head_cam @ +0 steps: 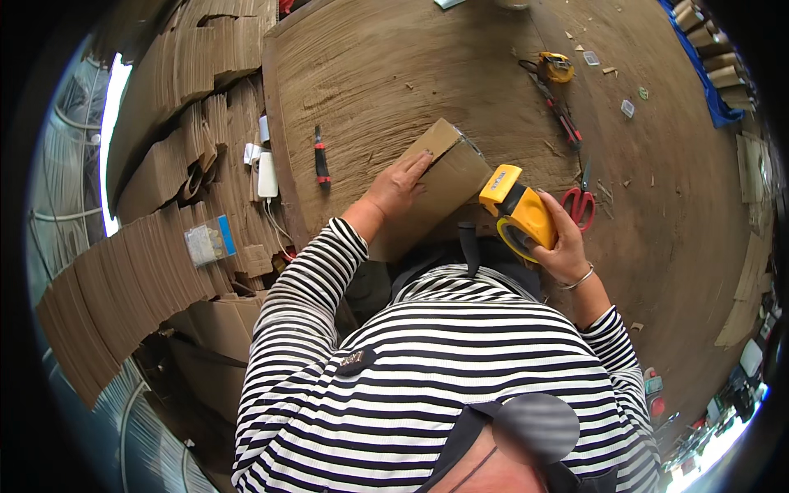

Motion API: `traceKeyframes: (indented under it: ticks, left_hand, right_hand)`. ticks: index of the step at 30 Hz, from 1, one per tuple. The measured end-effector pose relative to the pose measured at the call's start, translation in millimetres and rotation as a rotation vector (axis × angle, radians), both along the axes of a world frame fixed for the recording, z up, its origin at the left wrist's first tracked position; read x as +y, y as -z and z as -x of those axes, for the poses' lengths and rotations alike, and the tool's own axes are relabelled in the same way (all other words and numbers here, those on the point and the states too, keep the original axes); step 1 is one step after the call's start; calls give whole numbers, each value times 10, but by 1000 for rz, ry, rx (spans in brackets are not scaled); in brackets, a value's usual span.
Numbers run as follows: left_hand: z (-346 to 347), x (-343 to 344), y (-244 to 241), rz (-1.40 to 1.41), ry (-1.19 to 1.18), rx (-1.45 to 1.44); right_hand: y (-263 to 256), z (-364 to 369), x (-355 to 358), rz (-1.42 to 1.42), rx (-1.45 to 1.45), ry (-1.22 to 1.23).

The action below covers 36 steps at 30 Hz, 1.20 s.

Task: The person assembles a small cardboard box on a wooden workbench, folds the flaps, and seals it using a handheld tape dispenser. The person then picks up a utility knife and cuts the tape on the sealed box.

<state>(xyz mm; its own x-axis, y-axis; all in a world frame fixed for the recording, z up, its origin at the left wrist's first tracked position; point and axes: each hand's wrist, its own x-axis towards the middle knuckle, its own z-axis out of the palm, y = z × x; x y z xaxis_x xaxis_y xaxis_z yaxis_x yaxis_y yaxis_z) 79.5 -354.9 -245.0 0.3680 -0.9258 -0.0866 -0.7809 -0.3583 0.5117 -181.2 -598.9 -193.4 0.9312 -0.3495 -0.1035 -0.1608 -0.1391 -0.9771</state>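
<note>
A closed cardboard box (pixel 447 185) lies at a slant on the wooden table in front of me, close to my body. My left hand (pixel 399 185) grips its left side, fingers and thumb spread across a long upper edge. Shiny clear tape (pixel 468 140) shows at the box's far end. In my right hand (pixel 564 243) is a yellow handheld tape dispenser (pixel 533 212), held by its body beside the box's right end. The dispenser's head comes close to the box corner; I cannot tell whether they touch. A tape roll (pixel 516 237) sits in its lower side.
On the wooden table (pixel 382 68) lie a red-and-black screwdriver-like tool (pixel 322 161), a utility knife (pixel 561 117), a yellow tape measure (pixel 556 66) and red-handled scissors (pixel 579 200). Stacked flat cardboard (pixel 123 296) lines the left. A white power bank (pixel 267 175) with a cable rests there.
</note>
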Motion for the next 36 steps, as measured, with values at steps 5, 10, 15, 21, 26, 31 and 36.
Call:
traceKeyframes:
  ticks: [5, 10, 15, 21, 26, 31, 36]
  left_hand:
    - [-247, -226, 43, -165, -121, 303]
    - [-579, -618, 330, -261, -85, 590]
    - [-465, -682, 410, -403, -149, 546]
    - [-4, -527, -11, -514, 56, 276]
    - [-48, -478, 23, -247, 42, 400]
    - [-86, -617, -491, 117, -528, 1777]
    - [122, -768, -607, 337, -793, 1667]
  right_hand:
    - [43, -114, -64, -24, 43, -26]
    - [7, -237, 9, -45, 89, 1]
    - [-144, -264, 205, -39, 145, 91]
    - [-359, -342, 383, -30, 201, 116]
    - [-671, -451, 518, -53, 64, 213]
    - [-509, -473, 319, 106, 49, 125]
    - [-416, -943, -84, 478, -68, -185]
